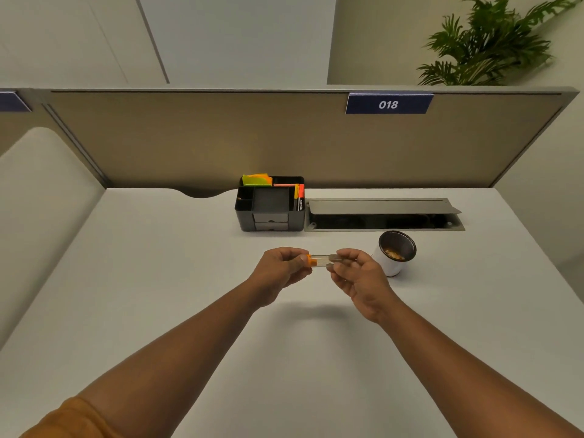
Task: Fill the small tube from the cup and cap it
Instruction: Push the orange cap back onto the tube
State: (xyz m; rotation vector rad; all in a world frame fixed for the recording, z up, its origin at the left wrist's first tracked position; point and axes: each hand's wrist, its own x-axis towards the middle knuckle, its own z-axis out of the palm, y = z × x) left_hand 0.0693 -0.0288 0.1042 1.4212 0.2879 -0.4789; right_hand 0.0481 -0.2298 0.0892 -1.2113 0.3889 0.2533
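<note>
A small clear tube (325, 260) lies level in the air above the white desk, held between both hands. Its orange cap (311, 260) sits on the left end, pinched by the fingers of my left hand (279, 270). My right hand (355, 270) grips the tube's right end, which its fingers hide. The tube looks empty inside. A white cup (393, 252) with a dark inner wall stands on the desk just right of my right hand, with small brownish-orange bits at its bottom.
A black desk organizer (270, 205) with sticky notes and markers stands at the back centre. An open metal cable tray (384, 214) lies to its right. A beige partition (221, 137) closes off the back, and a padded panel (41, 200) the left.
</note>
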